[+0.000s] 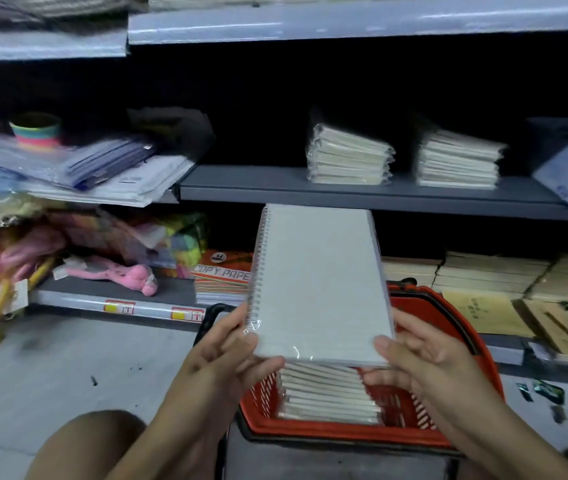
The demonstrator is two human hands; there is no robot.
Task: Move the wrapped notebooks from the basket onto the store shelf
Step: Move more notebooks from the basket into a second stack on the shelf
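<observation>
A white spiral notebook in clear wrap (320,282) is held up above the red basket (345,433), tilted toward the shelf. My left hand (237,348) grips its lower left corner, thumb on the cover. My right hand (417,355) holds the lower right corner, thumb on top. A stack of wrapped notebooks (327,393) lies in the basket under the lifted one. Two stacks of wrapped notebooks (350,157) (459,161) stand on the grey middle shelf (275,188).
Plastic folders and a striped cup (35,129) crowd the shelf at left. Copy paper packs (222,275), pink toys (120,271) and brown envelopes (483,282) fill the bottom shelf. My knee (88,441) is at the lower left on the grey floor.
</observation>
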